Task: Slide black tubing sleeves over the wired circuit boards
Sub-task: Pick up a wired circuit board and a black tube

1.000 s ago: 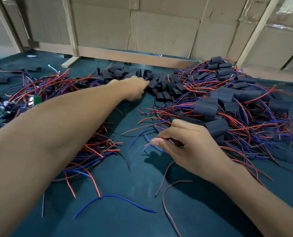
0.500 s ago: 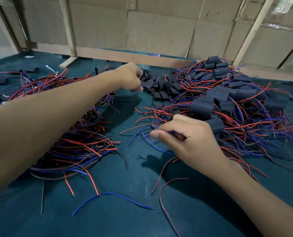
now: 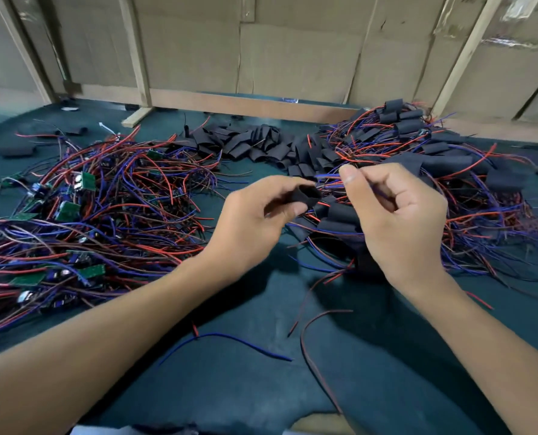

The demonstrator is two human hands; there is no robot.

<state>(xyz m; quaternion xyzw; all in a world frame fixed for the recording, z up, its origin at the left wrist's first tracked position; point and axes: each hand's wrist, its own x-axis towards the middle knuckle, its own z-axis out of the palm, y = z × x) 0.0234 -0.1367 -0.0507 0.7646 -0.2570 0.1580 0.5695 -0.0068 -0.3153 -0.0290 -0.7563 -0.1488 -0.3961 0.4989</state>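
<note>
On the dark green mat (image 3: 292, 387), two hands meet over loose wires.
Nearest lies a stray blue wire (image 3: 227, 342); above it the left hand (image 3: 255, 221) pinches a black sleeve (image 3: 305, 196), the right hand (image 3: 399, 215) closes on thin wire ends (image 3: 327, 177); bare circuit boards (image 3: 82, 196) tangle left, empty sleeves (image 3: 261, 142) beyond; cardboard walls (image 3: 292, 48) behind.

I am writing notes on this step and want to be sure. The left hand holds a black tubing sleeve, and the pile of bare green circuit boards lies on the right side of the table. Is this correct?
Not quite. The left hand does hold a black tubing sleeve, but the head view shows the bare green circuit boards piled on the left side of the table, not the right.
</note>
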